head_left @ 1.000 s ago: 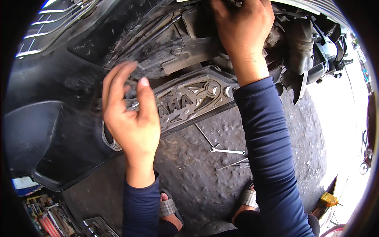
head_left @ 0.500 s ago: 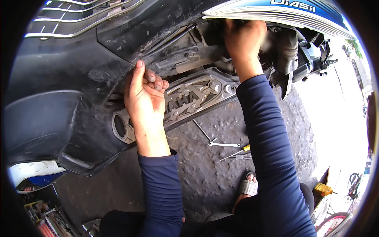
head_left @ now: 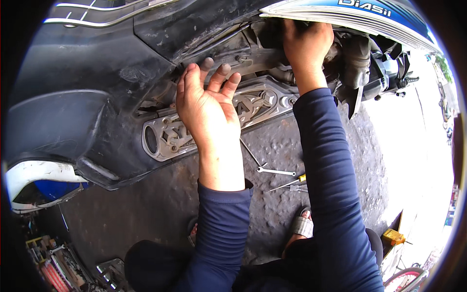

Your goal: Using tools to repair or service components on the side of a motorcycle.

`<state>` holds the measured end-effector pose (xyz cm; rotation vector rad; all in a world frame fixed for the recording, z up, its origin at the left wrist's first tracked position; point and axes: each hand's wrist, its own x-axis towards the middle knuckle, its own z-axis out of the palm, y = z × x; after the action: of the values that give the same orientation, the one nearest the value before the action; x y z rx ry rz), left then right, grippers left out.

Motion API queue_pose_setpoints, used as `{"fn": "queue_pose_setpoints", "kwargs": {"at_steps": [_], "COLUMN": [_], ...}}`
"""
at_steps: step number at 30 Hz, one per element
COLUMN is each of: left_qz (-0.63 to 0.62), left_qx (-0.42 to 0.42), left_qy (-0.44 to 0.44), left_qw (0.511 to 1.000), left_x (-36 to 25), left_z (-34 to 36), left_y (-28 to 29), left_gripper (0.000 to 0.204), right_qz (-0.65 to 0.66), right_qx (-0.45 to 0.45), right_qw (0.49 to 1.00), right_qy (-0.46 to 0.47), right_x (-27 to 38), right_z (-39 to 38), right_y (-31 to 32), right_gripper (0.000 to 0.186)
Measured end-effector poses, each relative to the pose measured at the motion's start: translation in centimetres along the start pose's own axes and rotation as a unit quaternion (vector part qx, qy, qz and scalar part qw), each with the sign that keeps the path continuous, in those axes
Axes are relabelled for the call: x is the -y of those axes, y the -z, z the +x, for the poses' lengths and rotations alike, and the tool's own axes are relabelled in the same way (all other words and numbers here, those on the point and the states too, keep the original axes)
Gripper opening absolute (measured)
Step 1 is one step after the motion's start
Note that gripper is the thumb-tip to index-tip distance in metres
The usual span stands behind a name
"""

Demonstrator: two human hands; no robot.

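Note:
My left hand [head_left: 209,112] is palm up with fingers apart and slightly bent, holding nothing. It is over the metal footboard plate [head_left: 158,141] of a scooter, just below a seam in the black plastic body panel [head_left: 73,63]. My right hand [head_left: 306,51] reaches up under a blue and white striped panel [head_left: 355,14], its fingertips hidden among dark parts. Right of it are exposed black mechanical parts [head_left: 357,68].
On the dark rough ground lie a wrench [head_left: 276,172], a thin metal tool [head_left: 250,153] and a yellow-handled screwdriver [head_left: 302,178] beside pliers. A yellow case [head_left: 393,237] stands at lower right. Assorted tools [head_left: 48,263] are at lower left. My sandalled foot [head_left: 301,226] shows below.
My left hand has moved rightward along the scooter and turned palm up, its fingers spreading from a curl. My right hand stays under the upper panel. The view has shifted, showing more striped panel.

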<state>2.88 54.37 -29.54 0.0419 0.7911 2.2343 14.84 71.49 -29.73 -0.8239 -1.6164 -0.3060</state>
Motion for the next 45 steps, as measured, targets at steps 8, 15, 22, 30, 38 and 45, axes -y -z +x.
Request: {"fn": "queue_pose_setpoints", "kwargs": {"at_steps": [8, 15, 22, 30, 38, 45], "left_qz": [-0.077, 0.078, 0.047, 0.160, 0.216, 0.200], "left_qx": [0.207, 0.263, 0.210, 0.229, 0.149, 0.119], "left_qy": [0.124, 0.101, 0.071, 0.027, -0.048, -0.044], "left_qw": [0.967, 0.956, 0.974, 0.960, 0.964, 0.972], "left_x": [0.1, 0.6, 0.7, -0.2, 1.2, 1.1], "left_z": [1.4, 4.2, 4.0, 4.4, 4.1, 3.4], "left_y": [0.2, -1.4, -1.1, -0.5, -1.9, -2.3], "left_gripper": [0.016, 0.032, 0.039, 0.038, 0.026, 0.023], "right_qz": [-0.048, -0.002, 0.084, 0.067, 0.050, 0.024], "right_qx": [-0.016, 0.000, 0.057, 0.102, 0.111, 0.103], "right_qw": [0.999, 1.000, 0.994, 0.992, 0.993, 0.994], "right_qy": [-0.007, -0.018, -0.046, -0.030, 0.005, -0.023], "right_x": [-0.3, -0.4, 0.1, 0.6, 1.8, 2.7], "right_z": [-0.8, 0.0, 1.1, 1.7, 1.8, 1.1], "right_y": [-0.5, 0.2, 0.3, 1.3, 1.6, 1.3], "right_gripper": [0.044, 0.040, 0.029, 0.029, 0.038, 0.052]}}
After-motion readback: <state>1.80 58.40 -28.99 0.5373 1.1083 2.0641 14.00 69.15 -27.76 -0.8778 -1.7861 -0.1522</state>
